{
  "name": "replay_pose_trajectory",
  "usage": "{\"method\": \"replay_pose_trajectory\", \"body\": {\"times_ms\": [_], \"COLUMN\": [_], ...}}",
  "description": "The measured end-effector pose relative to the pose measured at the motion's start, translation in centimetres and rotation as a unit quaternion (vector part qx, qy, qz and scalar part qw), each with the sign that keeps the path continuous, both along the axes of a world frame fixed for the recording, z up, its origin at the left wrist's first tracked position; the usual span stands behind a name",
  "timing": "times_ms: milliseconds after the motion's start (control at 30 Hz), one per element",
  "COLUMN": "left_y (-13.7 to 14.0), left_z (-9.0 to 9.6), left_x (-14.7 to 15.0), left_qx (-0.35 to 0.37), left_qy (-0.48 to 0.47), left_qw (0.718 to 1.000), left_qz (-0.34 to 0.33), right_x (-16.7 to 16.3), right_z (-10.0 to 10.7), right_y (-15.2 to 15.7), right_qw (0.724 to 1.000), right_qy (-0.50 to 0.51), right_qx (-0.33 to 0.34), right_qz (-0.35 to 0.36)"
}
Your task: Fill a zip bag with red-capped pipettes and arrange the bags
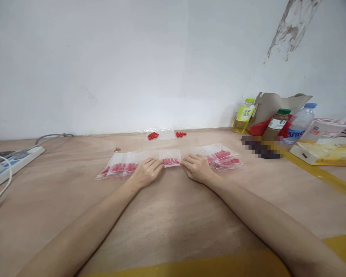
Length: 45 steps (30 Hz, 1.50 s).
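A small clear zip bag (170,156) lies flat on the table with a row of several red pieces (170,161) along its near edge. My left hand (147,170) pinches its near left corner, fingers closed. At the near right corner, my right hand (196,168) pinches the same bag. Left of my left hand are overlapping bags (123,163) with red pieces inside. More such bags (223,156) are spread beside my right hand. Two loose piles of red pieces, a left one (153,135) and a right one (181,134), lie near the wall on clear plastic.
A white power strip (17,163) with cables is at the left. Along the right stand a yellow-capped tea bottle (243,115), a green-capped bottle (276,125), a water bottle (301,123) and a tissue pack (325,152). Yellow tape (320,173) crosses the table; a wall (118,69) closes the back.
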<state>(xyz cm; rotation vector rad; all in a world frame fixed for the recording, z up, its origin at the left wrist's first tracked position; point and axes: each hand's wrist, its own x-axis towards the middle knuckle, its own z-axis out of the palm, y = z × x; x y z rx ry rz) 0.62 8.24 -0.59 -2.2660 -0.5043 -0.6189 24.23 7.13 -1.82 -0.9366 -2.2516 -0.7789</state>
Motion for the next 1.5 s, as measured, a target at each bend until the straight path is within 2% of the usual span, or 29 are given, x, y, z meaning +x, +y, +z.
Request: {"method": "replay_pose_trajectory", "body": {"times_ms": [300, 367, 467, 567, 700, 767, 833, 1000, 1200, 1267, 1367, 1500], "left_y": [0.0, 0.0, -0.1, 0.1, 1.0, 1.4, 1.6, 1.7, 0.9, 0.8, 0.7, 1.0], "left_z": [0.2, 0.2, 0.5, 1.5, 3.2, 3.6, 3.7, 2.6, 0.8, 0.0, -1.0, -1.5], "left_x": [-0.4, -0.6, -1.6, -2.9, -4.8, -5.8, -6.5, -6.6, -3.4, -2.1, -0.6, 0.0], "left_qx": [-0.028, -0.060, -0.138, -0.200, -0.310, -0.365, -0.390, -0.414, -0.378, -0.354, -0.324, -0.321], "left_qy": [0.026, 0.021, -0.048, -0.156, -0.254, -0.260, -0.261, -0.287, -0.293, -0.297, -0.292, -0.257], "left_qw": [0.997, 0.995, 0.982, 0.938, 0.825, 0.782, 0.765, 0.783, 0.830, 0.848, 0.873, 0.895], "left_qz": [0.073, 0.081, 0.119, 0.235, 0.399, 0.434, 0.440, 0.366, 0.286, 0.260, 0.220, 0.174], "right_x": [0.3, 0.5, 0.9, 0.5, -1.1, -1.9, -2.2, -1.2, 0.6, 0.6, 0.0, -1.1], "right_z": [0.0, 0.1, 0.2, 0.5, 0.5, 0.5, 0.5, 0.5, 0.3, 0.3, 0.3, 0.2], "right_y": [0.4, 0.6, 0.6, 0.4, 0.3, 0.4, 0.6, 0.9, 0.7, 0.4, 0.0, 0.3], "right_qw": [0.998, 0.996, 0.994, 0.994, 0.996, 0.992, 0.987, 0.984, 0.989, 0.993, 0.998, 0.996], "right_qy": [-0.040, -0.045, -0.033, -0.024, -0.052, -0.086, -0.115, -0.114, -0.044, -0.017, -0.007, -0.056], "right_qx": [-0.042, -0.054, -0.069, -0.066, -0.061, -0.082, -0.106, -0.097, -0.073, -0.074, -0.064, 0.007], "right_qz": [-0.038, -0.051, -0.081, -0.079, -0.031, -0.032, -0.049, -0.092, -0.119, -0.090, -0.001, 0.069]}}
